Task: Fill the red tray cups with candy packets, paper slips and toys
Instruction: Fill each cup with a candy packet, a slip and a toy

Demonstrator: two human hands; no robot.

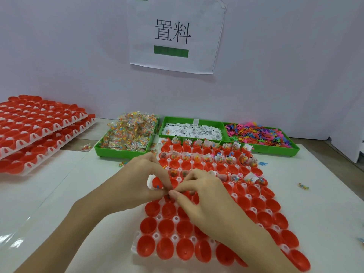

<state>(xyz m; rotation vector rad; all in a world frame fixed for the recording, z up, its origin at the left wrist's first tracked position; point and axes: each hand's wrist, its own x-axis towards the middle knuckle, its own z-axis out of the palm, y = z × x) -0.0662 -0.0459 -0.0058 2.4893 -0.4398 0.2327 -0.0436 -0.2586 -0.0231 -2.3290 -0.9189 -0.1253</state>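
At the far left, a stack of spare red trays (39, 125) waited on the table (59, 194). The left hand (136, 180) was curled around a white paper slip (151, 182), and the right hand (204, 198) met it with pinching fingertips, apparently on the same small item, above the red tray (256, 205). Behind stood three green bins: candy packets (130, 134), paper slips (193, 131), toys (258, 134). Only the far rows were filled. I judged the filling was midway; next, the item should drop into an empty cup.
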